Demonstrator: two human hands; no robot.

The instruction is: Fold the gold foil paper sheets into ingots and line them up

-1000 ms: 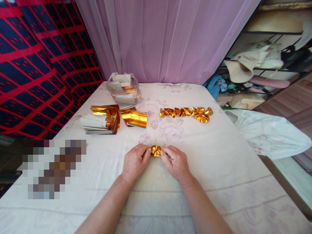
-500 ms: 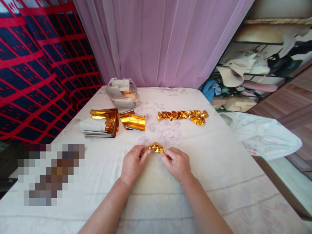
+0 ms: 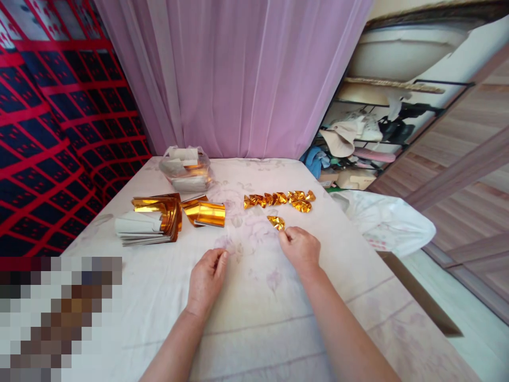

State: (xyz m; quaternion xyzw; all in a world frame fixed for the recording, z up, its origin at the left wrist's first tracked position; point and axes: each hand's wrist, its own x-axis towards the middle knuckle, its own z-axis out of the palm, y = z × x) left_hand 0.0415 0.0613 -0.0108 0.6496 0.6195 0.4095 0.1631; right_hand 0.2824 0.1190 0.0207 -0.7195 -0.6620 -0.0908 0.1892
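Observation:
Pinched in my right hand (image 3: 300, 248) is a folded gold foil paper ingot (image 3: 275, 222), held by its near end above the table. My left hand (image 3: 207, 276) rests over the cloth with its fingers curled together and nothing showing in them. Beyond the right hand lies a row of several gold foil ingots (image 3: 278, 198), with another ingot (image 3: 301, 206) just in front of the row's right end. On the left are a fanned stack of gold and white foil paper (image 3: 145, 225) and some loose gold sheets (image 3: 210, 214).
A clear plastic bag of foil paper (image 3: 186, 172) stands at the back left of the cloth-covered table (image 3: 246, 329). Behind hangs a purple curtain (image 3: 222, 79). To the right are a cluttered shelf (image 3: 358, 122) and a white plastic bag (image 3: 389, 220). A blurred patch covers the lower left.
My left hand has let go of the foil ingot and drawn back slightly. My right hand has carried it forward toward the row. The view has shifted right.

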